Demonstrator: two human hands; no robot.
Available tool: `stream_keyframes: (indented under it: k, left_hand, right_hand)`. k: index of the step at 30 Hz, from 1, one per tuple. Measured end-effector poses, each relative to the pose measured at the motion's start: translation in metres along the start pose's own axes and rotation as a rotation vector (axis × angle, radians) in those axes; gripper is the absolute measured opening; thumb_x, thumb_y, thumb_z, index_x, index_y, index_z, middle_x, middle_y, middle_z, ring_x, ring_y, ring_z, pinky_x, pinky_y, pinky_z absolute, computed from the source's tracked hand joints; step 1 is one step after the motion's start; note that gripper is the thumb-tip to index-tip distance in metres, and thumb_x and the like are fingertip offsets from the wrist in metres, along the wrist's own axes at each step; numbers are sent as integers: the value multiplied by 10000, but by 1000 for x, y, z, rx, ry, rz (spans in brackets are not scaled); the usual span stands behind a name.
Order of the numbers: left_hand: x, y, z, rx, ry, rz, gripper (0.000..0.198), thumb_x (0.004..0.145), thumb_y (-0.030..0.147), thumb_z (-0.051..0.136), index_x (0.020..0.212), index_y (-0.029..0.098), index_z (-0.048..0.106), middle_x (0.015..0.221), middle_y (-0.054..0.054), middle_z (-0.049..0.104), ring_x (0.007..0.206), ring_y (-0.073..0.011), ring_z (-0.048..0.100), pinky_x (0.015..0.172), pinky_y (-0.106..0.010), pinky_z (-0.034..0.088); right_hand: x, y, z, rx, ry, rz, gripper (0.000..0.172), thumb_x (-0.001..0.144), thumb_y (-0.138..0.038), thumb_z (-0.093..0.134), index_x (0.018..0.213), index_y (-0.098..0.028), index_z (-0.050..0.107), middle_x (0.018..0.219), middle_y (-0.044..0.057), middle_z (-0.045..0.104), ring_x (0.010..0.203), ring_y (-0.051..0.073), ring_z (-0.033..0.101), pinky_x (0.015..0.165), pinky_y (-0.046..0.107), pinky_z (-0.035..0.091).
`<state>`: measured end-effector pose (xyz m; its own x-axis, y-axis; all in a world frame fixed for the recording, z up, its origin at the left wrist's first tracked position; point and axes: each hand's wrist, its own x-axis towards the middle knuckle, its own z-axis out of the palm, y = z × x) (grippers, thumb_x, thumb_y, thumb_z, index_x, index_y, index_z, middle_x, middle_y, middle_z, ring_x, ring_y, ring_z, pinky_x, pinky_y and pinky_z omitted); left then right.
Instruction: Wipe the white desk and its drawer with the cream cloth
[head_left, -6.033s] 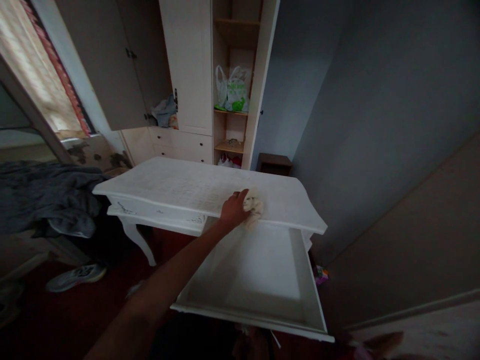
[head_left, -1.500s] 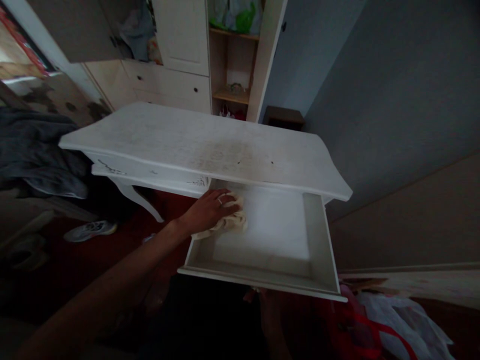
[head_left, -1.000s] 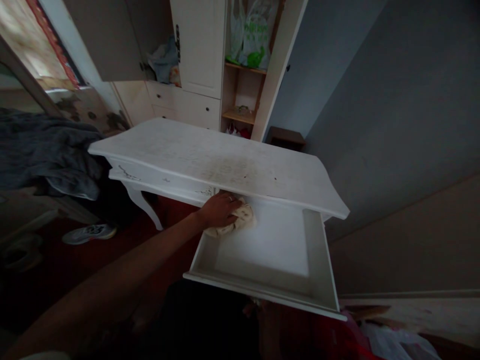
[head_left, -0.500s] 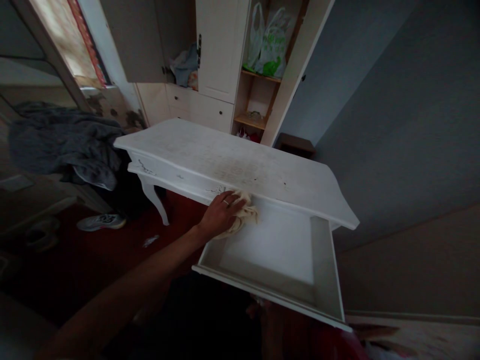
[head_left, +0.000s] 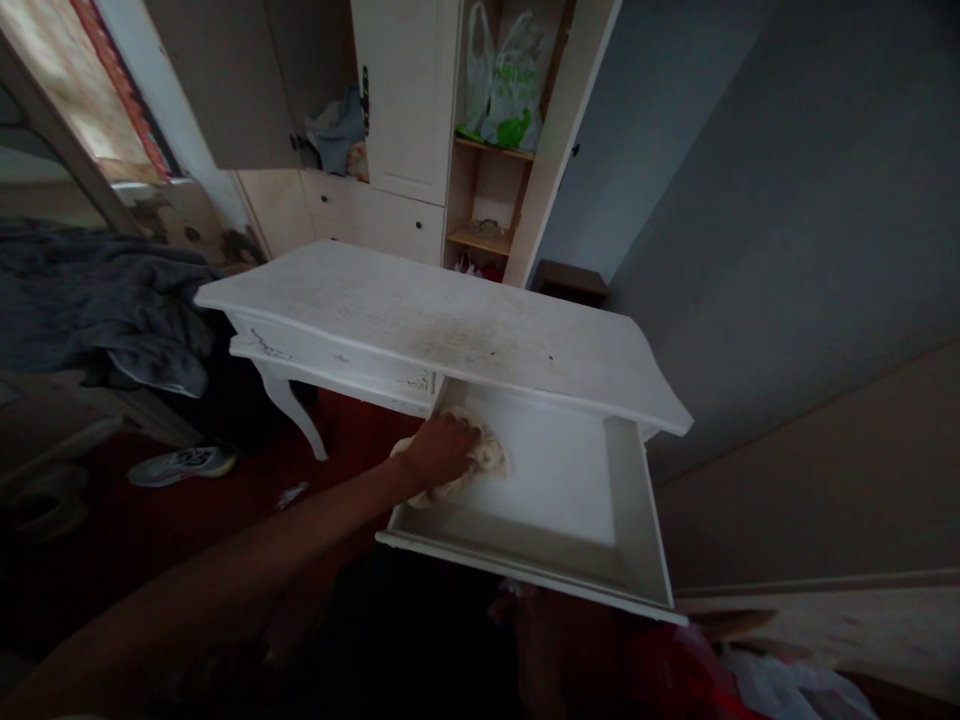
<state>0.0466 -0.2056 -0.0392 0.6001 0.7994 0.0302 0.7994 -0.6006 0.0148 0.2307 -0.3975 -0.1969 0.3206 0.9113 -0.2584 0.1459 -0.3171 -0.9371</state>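
Observation:
My left hand (head_left: 442, 450) is closed on a cream-coloured cloth (head_left: 491, 458), pressing it inside the pulled-out drawer (head_left: 562, 470), near its left wall. Part of the cloth bunches out over that wall. Below the drawer's front panel, in deep shadow, is my right hand (head_left: 521, 605). Its fingers look curled around something small and pale by the drawer front, too dark to name. The drawer belongs to a white desk (head_left: 360, 290) with curved legs and grey smudges on its top.
Behind the desk stands a white wardrobe (head_left: 409, 100) with open doors, holding plastic bags (head_left: 510, 95) and folded clothes. Dark clothing (head_left: 97, 300) is heaped at the left, above a shoe (head_left: 182, 465) on the red floor. Red and white bags (head_left: 787, 685) lie at the lower right.
My left hand has moved the cloth from the drawer's back edge, under the desktop, down toward me along its left side. The view has shifted slightly right. My right hand stays below the drawer front.

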Motion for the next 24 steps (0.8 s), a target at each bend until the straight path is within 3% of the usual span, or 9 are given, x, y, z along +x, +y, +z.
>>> stream_keyframes:
  k: [2, 4, 7, 9, 13, 15, 18, 21, 24]
  left_hand:
    - [4, 9, -2, -15, -72, -40, 333, 877, 342, 570, 1136, 155, 661, 1053, -162, 705, 972, -311, 659, 808, -421, 511]
    - [7, 16, -3, -35, -140, 19, 384, 872, 414, 572, 1152, 166, 657, 1116, -170, 694, 1041, -339, 639, 836, -464, 509]
    - [10, 25, 3, 3, -202, 126, 707, 733, 530, 706, 1349, 226, 537, 1402, -189, 536, 1279, -459, 458, 904, -613, 454]
    - [13, 31, 10, 60, -202, 89, 845, 693, 486, 747, 1438, 239, 436, 1503, -201, 422, 1361, -498, 339, 966, -713, 351]
    - [30, 38, 26, 128, -110, -60, 663, 809, 379, 613, 1410, 138, 470, 1443, -231, 483, 1398, -421, 330, 1115, -675, 144]
    - [43, 36, 29, 149, -52, -142, 615, 827, 344, 571, 1372, 70, 499, 1384, -261, 525, 1364, -415, 378, 1123, -627, 164]
    - [62, 28, 29, 131, 35, -301, 506, 842, 252, 513, 1285, 12, 555, 1247, -290, 603, 1225, -405, 510, 1044, -585, 299]
    - [76, 19, 27, 59, 71, -384, 399, 845, 201, 477, 1188, 56, 619, 1124, -255, 666, 1072, -375, 598, 903, -523, 421]
    - [84, 14, 27, 35, 106, -406, 376, 839, 191, 480, 1170, 98, 632, 1118, -219, 680, 1035, -369, 621, 854, -495, 448]
  right_hand:
    - [3, 2, 4, 24, -18, 15, 298, 949, -370, 583, 1178, -182, 615, 1183, 74, 637, 975, 202, 648, 823, 388, 571]
    - [5, 3, 7, 48, -30, 28, 278, 952, -372, 579, 1147, -179, 625, 1135, 65, 652, 927, 186, 655, 787, 364, 577]
    - [5, 2, 8, 76, -23, 30, 302, 943, -369, 594, 1176, -177, 614, 1168, 72, 640, 959, 200, 651, 804, 382, 575]
    - [3, 1, 6, 89, -13, 27, 329, 937, -366, 600, 1211, -183, 602, 1227, 81, 619, 1016, 220, 638, 842, 409, 565]
    - [0, 1, 1, 110, -10, 30, 329, 941, -368, 592, 1220, -195, 603, 1263, 83, 604, 1053, 231, 626, 871, 421, 556]
    - [1, 3, 0, 124, -20, 33, 338, 935, -365, 602, 1224, -190, 599, 1259, 84, 605, 1045, 229, 629, 863, 420, 559]
    - [5, 7, 0, 148, -47, 40, 332, 936, -377, 603, 1195, -170, 604, 1181, 76, 638, 970, 203, 650, 815, 394, 571]
    - [10, 10, 0, 166, -79, 52, 328, 927, -463, 568, 940, -165, 706, 887, 62, 707, 750, 194, 677, 670, 328, 572]
    - [14, 7, 1, 160, -107, 60, 369, 906, -504, 558, 680, -254, 709, 676, 62, 685, 640, 203, 668, 574, 292, 533]
